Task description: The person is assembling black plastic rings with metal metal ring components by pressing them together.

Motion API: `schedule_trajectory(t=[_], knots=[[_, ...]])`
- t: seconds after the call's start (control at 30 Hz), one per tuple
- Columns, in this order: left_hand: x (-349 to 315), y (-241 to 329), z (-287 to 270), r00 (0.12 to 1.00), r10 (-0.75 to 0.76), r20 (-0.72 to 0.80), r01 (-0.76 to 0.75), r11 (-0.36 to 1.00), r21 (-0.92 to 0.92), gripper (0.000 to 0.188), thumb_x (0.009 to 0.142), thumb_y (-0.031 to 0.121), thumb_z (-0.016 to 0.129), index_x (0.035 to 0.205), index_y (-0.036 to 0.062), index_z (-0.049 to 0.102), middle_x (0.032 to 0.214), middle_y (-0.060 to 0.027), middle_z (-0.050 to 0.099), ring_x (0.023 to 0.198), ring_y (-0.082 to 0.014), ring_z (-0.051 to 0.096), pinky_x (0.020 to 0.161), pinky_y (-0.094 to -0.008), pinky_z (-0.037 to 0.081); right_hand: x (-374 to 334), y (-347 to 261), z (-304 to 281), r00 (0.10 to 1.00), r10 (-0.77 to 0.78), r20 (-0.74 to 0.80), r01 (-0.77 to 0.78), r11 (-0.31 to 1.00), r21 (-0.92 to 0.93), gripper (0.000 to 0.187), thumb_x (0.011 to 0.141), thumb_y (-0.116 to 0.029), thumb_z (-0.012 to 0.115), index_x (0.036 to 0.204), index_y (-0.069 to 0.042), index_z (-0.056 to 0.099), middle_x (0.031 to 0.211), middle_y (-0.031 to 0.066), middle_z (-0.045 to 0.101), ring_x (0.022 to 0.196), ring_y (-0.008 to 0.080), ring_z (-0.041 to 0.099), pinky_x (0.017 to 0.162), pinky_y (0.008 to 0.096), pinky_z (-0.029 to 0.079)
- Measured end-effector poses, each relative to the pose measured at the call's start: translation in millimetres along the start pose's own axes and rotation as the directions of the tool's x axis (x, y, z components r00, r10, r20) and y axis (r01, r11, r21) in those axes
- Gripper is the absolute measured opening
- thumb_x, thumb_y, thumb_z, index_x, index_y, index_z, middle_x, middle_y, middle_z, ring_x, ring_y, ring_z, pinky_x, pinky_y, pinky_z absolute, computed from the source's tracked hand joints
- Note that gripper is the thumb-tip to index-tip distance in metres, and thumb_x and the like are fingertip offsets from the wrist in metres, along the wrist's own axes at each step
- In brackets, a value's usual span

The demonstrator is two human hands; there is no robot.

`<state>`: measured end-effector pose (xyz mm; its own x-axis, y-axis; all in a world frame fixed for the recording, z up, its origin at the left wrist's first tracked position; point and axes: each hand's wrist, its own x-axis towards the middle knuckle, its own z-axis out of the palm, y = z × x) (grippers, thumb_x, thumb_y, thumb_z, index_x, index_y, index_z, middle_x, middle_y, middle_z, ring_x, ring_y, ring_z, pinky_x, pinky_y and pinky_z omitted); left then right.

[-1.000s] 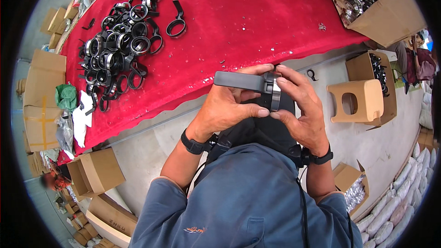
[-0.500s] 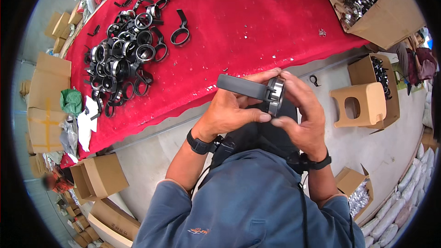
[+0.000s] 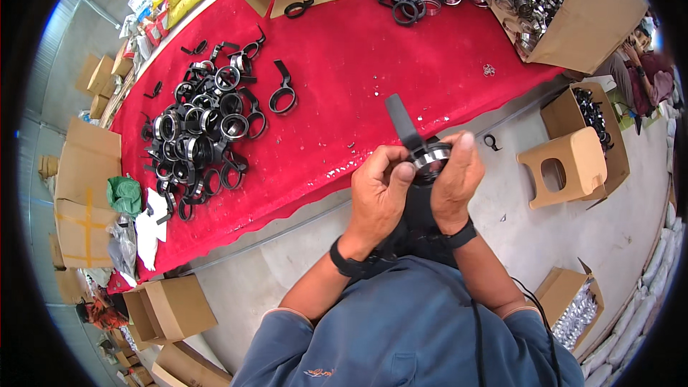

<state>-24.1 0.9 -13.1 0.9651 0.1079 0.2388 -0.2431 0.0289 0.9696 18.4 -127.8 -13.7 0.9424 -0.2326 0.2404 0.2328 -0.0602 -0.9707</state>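
Note:
Between my two hands, just off the table's front edge, is a black ring with a flat handle [image 3: 405, 123] and a silver metal band around it. The handle points up and away to the left. My left hand [image 3: 378, 193] pinches the ring's left side with thumb and fingers. My right hand [image 3: 457, 185] closes on its right side, the thumb lying along the rim. The undersides of the fingers are hidden. On the red-covered table, a heap of similar black handled rings [image 3: 233, 127] lies to the left, and a single one [image 3: 284, 99] lies just right of it.
Behind the table's far edge stand a box of black rings [image 3: 294, 7] and a carton of silver bands [image 3: 595, 36]. A tan cardboard stool [image 3: 584, 165] and an open box [image 3: 620, 154] stand on the floor at right. One black ring [image 3: 491, 142] lies on the floor.
The handled ring has turned from side-on to more upright, its handle now pointing away from me. Both hands have moved closer together around it. The view has shifted slightly.

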Motion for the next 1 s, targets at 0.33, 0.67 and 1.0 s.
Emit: schedule_trajectory(t=[0.33,0.67,1.0], knots=[[18.4,-9.5,-1.3,0.846,0.472,-0.246,-0.230,0.740,0.632,0.043,0.114,0.021,0.058,0.077,-0.0012,0.062,0.066,-0.0138,0.054,0.058,-0.0309,0.055,0.055,-0.0424,0.042,4.4,2.6,5.7,0.987,-0.097,0.127,0.106,0.992,-0.067,0.046,0.116,-0.026,0.050,0.081,0.003,0.059,0.075,0.0138,0.056,0.066,0.0258,0.055,0.064,0.0408,0.044],[17.4,-3.6,5.5,0.818,0.559,-0.134,-0.332,0.650,0.683,0.036,0.106,0.013,0.064,0.072,0.0042,0.057,0.063,-0.0123,0.049,0.054,-0.0338,0.052,0.051,-0.0452,0.040,2.4,4.6,6.4,0.998,-0.020,0.060,0.020,1.000,-0.003,0.063,0.118,-0.045,0.047,0.072,-0.004,0.055,0.065,-0.0003,0.052,0.062,0.0096,0.046,0.058,0.0299,0.037],[14.4,-4.2,12.4,0.818,0.551,-0.166,-0.316,0.671,0.671,0.035,0.105,0.014,0.068,0.074,0.0038,0.057,0.064,-0.0124,0.049,0.053,-0.0348,0.052,0.051,-0.0459,0.039,3.8,-2.9,9.8,0.999,0.039,0.013,-0.040,0.996,0.081,0.064,0.117,-0.048,0.050,0.069,-0.005,0.052,0.063,-0.0021,0.047,0.058,0.0084,0.042,0.055,0.0298,0.032]])
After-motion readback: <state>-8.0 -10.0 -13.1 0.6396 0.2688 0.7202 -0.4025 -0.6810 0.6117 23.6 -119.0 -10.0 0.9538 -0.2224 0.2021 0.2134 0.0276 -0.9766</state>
